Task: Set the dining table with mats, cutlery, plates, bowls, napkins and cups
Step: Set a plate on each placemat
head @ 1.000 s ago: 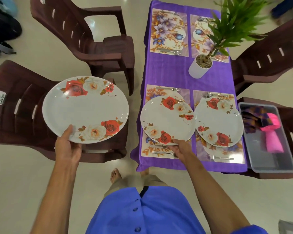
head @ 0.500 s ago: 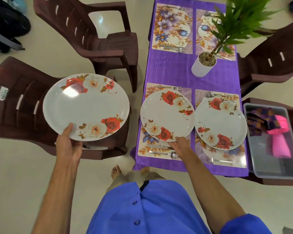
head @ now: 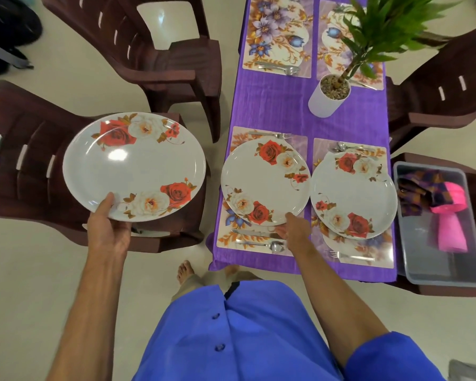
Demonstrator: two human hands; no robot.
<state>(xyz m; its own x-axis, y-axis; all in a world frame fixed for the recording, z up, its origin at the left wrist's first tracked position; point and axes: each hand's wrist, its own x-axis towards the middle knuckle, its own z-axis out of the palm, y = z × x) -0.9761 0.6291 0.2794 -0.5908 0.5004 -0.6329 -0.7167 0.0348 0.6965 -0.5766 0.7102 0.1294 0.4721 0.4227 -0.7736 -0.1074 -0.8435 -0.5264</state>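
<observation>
My left hand [head: 107, 229] grips the near rim of a white rose-patterned plate [head: 134, 166] held level over a brown chair seat, left of the table. A matching plate [head: 264, 182] lies on the near-left floral mat [head: 300, 138], and my right hand [head: 294, 229] pinches its near rim. A fork lies beyond that plate; a knife and spoon [head: 261, 244] lie on its near side. Another plate [head: 353, 193] sits on the near-right mat [head: 379, 251], flanked by cutlery. The two far mats [head: 278, 37] carry only cutlery.
A white pot with a green plant [head: 329, 94] stands mid-table on the purple cloth [head: 272, 105]. On the chair to the right, a grey bin [head: 437, 270] holds folded napkins and pink cups [head: 451, 224]. Brown plastic chairs [head: 171, 64] surround the table.
The plate under my right hand has shifted slightly away from me on its mat, uncovering the knife and spoon. My left hand keeps its plate in about the same place.
</observation>
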